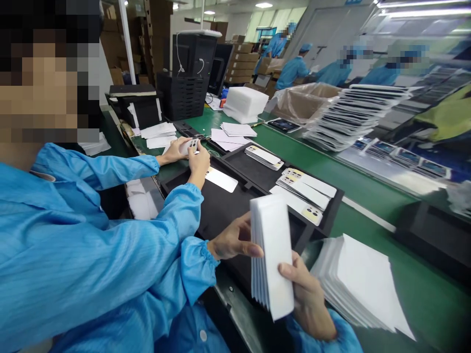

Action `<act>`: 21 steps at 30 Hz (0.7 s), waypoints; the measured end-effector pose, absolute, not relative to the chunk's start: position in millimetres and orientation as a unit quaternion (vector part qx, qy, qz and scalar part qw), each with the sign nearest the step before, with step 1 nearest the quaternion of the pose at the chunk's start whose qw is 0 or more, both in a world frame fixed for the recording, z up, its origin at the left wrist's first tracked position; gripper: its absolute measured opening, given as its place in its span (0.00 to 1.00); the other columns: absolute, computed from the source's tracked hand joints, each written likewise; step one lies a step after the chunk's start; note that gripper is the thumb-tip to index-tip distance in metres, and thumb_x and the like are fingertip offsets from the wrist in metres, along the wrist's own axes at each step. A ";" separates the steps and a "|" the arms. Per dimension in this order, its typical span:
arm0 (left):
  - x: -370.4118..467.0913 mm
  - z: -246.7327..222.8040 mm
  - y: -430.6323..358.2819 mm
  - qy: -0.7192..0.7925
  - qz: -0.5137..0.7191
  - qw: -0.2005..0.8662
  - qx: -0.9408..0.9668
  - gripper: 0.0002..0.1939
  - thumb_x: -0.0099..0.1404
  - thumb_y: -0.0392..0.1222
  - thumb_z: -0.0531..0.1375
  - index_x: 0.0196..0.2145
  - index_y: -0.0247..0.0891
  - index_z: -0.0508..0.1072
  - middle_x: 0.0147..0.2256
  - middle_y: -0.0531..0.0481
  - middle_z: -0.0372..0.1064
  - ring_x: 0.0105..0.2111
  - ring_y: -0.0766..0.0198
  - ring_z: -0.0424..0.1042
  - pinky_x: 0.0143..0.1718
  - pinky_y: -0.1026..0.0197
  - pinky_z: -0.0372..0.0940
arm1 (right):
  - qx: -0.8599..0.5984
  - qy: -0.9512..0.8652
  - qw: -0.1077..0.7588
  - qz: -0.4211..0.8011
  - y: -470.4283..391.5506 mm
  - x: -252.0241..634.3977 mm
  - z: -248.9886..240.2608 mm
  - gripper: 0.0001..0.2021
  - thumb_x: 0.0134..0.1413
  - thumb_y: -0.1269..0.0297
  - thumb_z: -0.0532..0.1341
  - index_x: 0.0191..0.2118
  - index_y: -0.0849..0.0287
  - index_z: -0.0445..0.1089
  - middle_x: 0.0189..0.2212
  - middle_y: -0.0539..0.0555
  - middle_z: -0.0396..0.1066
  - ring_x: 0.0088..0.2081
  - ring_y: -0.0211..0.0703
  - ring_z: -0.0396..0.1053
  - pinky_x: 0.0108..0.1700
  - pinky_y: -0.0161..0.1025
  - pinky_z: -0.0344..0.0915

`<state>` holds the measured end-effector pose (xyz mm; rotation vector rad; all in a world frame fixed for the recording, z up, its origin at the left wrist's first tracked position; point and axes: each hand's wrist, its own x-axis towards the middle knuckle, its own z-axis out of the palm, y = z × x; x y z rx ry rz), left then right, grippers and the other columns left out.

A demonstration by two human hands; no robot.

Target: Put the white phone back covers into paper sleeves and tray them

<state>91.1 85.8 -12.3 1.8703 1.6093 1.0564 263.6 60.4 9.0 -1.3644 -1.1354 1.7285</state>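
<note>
A stack of narrow white sleeves (274,255) stands upright between my two hands, fanned a little along its left edge. My left hand (237,240) grips its left side, thumb across the edges. On the right face and lower edge, my right hand (305,289) holds the same stack, thumb on the front. Just beyond lies a black tray (235,208) with white phone-shaped pieces (222,180). A taller pile of white sheets (364,279) rests on the green table to the right of my right hand.
At the left, a person in blue (110,245) reaches across with both hands on a small white piece (191,145). More phone-shaped pieces (305,189) lie in a farther tray. White foam (246,103) and a tall stack (353,117) stand behind.
</note>
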 end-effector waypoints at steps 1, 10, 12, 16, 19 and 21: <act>95.0 -15.4 83.4 0.593 0.381 0.207 0.679 0.32 0.50 0.47 0.71 0.53 0.54 0.70 0.58 0.58 0.64 0.59 0.36 0.58 0.37 0.44 0.72 | -0.510 -0.428 0.315 0.676 57.2 259.4 6.2 0.26 0.25 0.42 0.69 0.32 0.53 0.71 0.25 0.58 0.74 0.23 0.52 0.71 0.25 0.46 0.69; 94.6 -1.8 73.2 0.537 0.432 0.218 0.691 0.24 0.64 0.40 0.61 0.56 0.56 0.64 0.45 0.63 0.76 0.47 0.54 0.74 0.27 0.62 0.76 | -0.507 -0.568 0.305 0.572 60.8 265.3 16.2 0.43 0.37 0.37 0.68 0.59 0.53 0.62 0.55 0.66 0.67 0.54 0.64 0.68 0.49 0.53 0.71; 93.3 5.4 71.1 0.522 0.470 0.191 0.686 0.16 0.70 0.39 0.53 0.54 0.50 0.65 0.38 0.65 0.77 0.43 0.59 0.76 0.26 0.65 0.75 | -0.482 -0.637 0.354 0.487 61.7 262.5 21.6 0.56 0.36 0.35 0.68 0.68 0.50 0.44 0.66 0.65 0.51 0.65 0.65 0.53 0.59 0.59 0.62; 96.8 13.1 67.3 0.498 0.558 0.183 0.638 0.20 0.74 0.42 0.38 0.49 0.39 0.66 0.35 0.63 0.77 0.36 0.67 0.78 0.30 0.67 0.74 | -0.462 -0.769 0.265 0.353 60.1 240.2 29.8 0.66 0.36 0.37 0.70 0.71 0.51 0.27 0.70 0.62 0.38 0.68 0.66 0.42 0.65 0.63 0.50; 97.0 14.2 69.0 0.493 0.595 0.218 0.596 0.21 0.74 0.46 0.38 0.49 0.38 0.66 0.36 0.61 0.76 0.33 0.69 0.79 0.31 0.67 0.74 | -0.465 -0.803 0.225 0.298 61.3 224.3 29.7 0.62 0.42 0.43 0.68 0.71 0.53 0.23 0.69 0.63 0.43 0.67 0.67 0.46 0.63 0.63 0.56; 93.5 12.1 73.6 0.497 0.601 0.234 0.580 0.19 0.73 0.46 0.41 0.50 0.38 0.65 0.35 0.60 0.76 0.33 0.69 0.79 0.30 0.67 0.75 | -0.474 -0.803 0.223 0.283 63.8 219.5 26.6 0.55 0.47 0.48 0.66 0.71 0.51 0.28 0.69 0.61 0.45 0.67 0.67 0.48 0.62 0.61 0.58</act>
